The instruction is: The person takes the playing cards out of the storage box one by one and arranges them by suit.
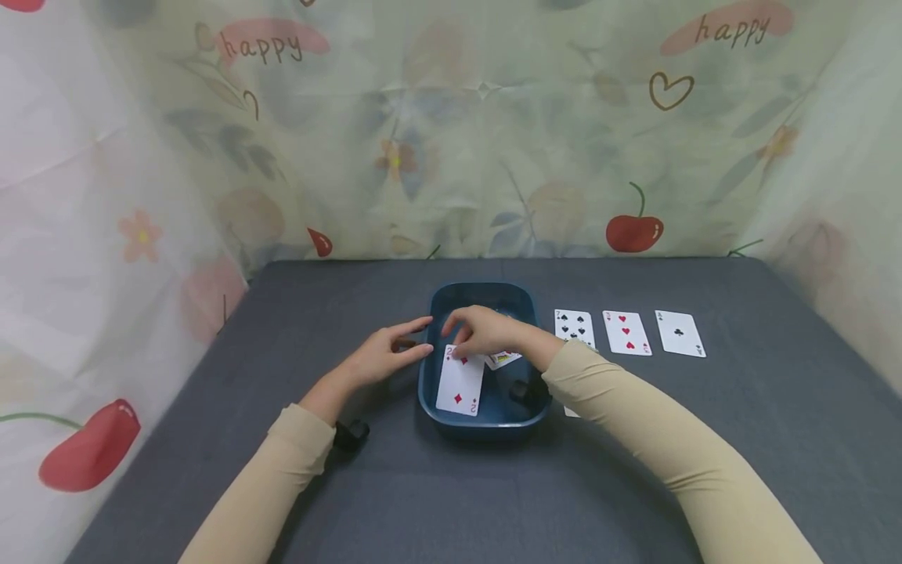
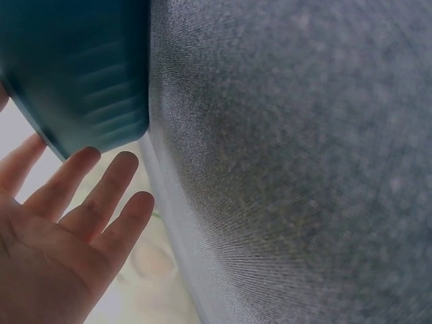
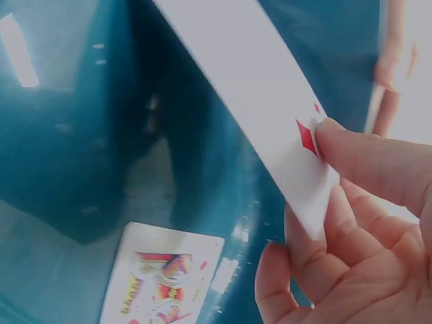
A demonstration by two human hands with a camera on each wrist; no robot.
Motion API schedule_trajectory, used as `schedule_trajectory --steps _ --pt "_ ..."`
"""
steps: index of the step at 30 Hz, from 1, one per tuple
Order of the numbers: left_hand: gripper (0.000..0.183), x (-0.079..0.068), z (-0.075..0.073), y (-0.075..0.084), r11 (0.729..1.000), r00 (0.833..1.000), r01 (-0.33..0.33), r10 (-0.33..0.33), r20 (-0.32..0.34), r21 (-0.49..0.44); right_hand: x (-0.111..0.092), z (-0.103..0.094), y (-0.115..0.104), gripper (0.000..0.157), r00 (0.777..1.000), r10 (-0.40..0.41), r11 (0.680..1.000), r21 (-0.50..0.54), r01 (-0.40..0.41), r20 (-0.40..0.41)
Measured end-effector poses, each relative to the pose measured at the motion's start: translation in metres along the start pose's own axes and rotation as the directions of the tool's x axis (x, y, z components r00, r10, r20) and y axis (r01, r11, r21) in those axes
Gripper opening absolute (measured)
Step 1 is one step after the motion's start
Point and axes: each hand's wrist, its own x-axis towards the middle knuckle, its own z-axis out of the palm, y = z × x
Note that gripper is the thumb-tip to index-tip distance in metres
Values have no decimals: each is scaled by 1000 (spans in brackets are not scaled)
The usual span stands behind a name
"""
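Note:
My right hand (image 1: 486, 330) reaches into a dark blue tray (image 1: 451, 300) and pinches the two of diamonds (image 1: 460, 395) near its upper end, thumb on the printed face. In the right wrist view that card (image 3: 250, 88) slants across the picture, tilted over the tray. A face card with red diamond marks (image 3: 162, 277) lies on the tray floor, partly covered by the hand in the head view. Outside the tray's left side, my left hand (image 1: 377, 356) has thumb and fingertips right at the rim. Its fingers (image 2: 101, 196) look straight and spread in the left wrist view.
Right of the tray, the seven of spades (image 1: 572, 325), three of hearts (image 1: 627, 334) and ace of clubs (image 1: 680, 334) lie face up in a row on the grey tablecloth (image 1: 458, 501). Another card's white corner (image 1: 571, 412) shows beside the right sleeve. A printed curtain (image 1: 479, 157) hangs behind.

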Motion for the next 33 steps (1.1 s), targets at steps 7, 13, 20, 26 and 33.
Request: schedule_trajectory --steps 7,13,20,26,33 --pt "59 0 0 2 1000 1000 -5 5 3 6 -11 -20 -4 35 1000 -6 998 57 7 -19" --pt "60 0 0 2 1000 1000 9 -9 3 0 -21 -38 -2 36 998 5 990 141 3 -58" --pt "61 0 0 1 1000 1000 27 -27 -7 13 -35 -56 9 34 995 -2 986 167 19 -100" --pt "61 -1 0 3 1000 1000 26 -25 -13 17 -51 -73 16 36 994 4 981 195 16 -106" --pt "60 -2 0 4 1000 1000 21 -21 -18 15 -75 -95 32 40 995 29 961 278 -2 -92"
